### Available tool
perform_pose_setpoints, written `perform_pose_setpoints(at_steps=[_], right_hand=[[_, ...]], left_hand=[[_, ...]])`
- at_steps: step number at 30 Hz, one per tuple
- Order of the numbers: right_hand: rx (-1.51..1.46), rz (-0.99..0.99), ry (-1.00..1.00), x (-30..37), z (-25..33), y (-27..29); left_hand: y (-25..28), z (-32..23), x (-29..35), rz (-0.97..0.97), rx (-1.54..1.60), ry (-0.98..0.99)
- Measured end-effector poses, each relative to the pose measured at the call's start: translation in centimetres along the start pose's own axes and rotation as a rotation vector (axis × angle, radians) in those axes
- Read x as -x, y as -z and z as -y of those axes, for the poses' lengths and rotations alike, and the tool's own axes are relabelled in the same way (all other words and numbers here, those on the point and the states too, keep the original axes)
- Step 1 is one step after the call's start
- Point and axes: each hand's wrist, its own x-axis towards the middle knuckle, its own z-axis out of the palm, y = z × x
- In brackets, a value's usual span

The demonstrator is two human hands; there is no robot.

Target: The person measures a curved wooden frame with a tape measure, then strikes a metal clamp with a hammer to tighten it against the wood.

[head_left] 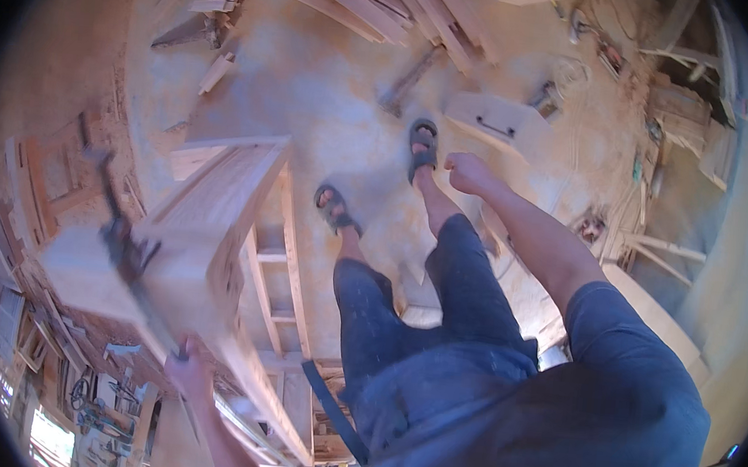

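My left hand [191,369] is closed around the lower end of a long, dark bar clamp [127,256], blurred by motion. The clamp slants up and left across a pale wooden workpiece [218,189], which has thick boards and a broad near end. Whether the clamp touches the wood I cannot tell. Out in front of my right leg, my right hand [471,174] has its fingers curled in, and nothing shows in it. Beyond that hand lies a pale wooden block [495,124] with a dark handle-like bar on it.
A ladder-like wooden frame [273,265] stands right of the workpiece. Long boards [359,1] lie on the floor ahead, with short offcuts [217,73] to their left. Cords and tools [608,54] are scattered at far right. Sawdust and stacked wood [17,193] line the left side.
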Motion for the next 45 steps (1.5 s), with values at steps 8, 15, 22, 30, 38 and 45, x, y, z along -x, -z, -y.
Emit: perform_pose_setpoints(at_steps=[8, 15, 22, 30, 38, 45], right_hand=[[0.483, -0.061, 0.127, -30.3, -1.4, -3.0], [0.633, -0.403, 0.355, -38.9, -7.1, -7.1], [0.652, -0.106, 0.314, -36.3, -1.8, -6.2], [-1.176, 0.658, -0.224, -15.9, 3.9, -0.6], [-0.735, 0.365, 0.114, 5.5, 24.0, 11.0], [0.009, 0.026, 0.568, 9.6, 32.2, 10.4]], left_hand=[[-4.6, 3.3, -3.0, -0.166, 0.171, 0.214], [-6.9, 2.0, -5.2, -0.11, 0.069, 0.246], [-2.4, 2.7, -0.4, -0.043, 0.079, 0.223], [-0.5, 2.8, -0.3, 0.069, 0.204, 0.092], [-2.4, 4.1, -1.2, -0.094, 0.265, -0.213], [-1.1, 2.7, -1.8, 0.004, 0.189, -0.155]])
